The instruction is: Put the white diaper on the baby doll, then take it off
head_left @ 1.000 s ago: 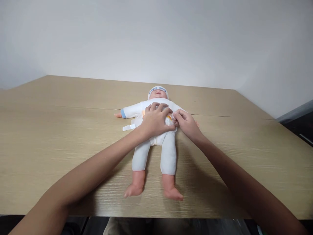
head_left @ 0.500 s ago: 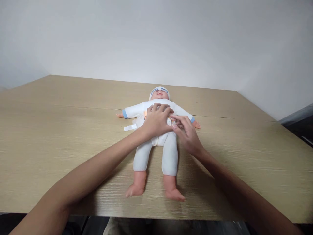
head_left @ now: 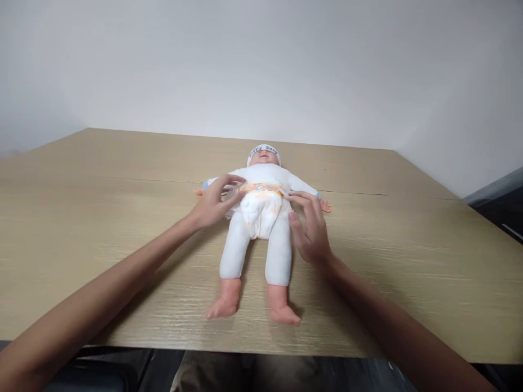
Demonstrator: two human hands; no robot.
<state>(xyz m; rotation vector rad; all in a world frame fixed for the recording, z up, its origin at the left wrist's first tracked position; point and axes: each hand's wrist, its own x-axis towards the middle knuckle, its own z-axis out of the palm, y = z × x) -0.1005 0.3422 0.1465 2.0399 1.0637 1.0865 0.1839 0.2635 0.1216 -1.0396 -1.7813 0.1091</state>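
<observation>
1. The diaper sits around the doll's hips at the middle of the view, its front drawn up between the legs to the waist, an orange printed band across the top.
2. Your left hand is at the diaper's left side, thumb and forefinger parted in a curve near the band's end; whether the lower fingers touch the white side flap cannot be told.
3. Your right hand is at the opposite side, fingertips at the diaper's edge just below the band, thumb set well apart from them and nothing seen pinched between.
4. The doll lies on its back in white clothes with blue cuffs, arms outstretched, bare feet pointing toward you.
5. A white hat with blue lettering covers its head, at the far end from you.
6. Beneath it spreads the wood-grain table, a thin seam running across behind your hands.
7. A pale wall rises beyond; your trousers show below the near edge.
</observation>
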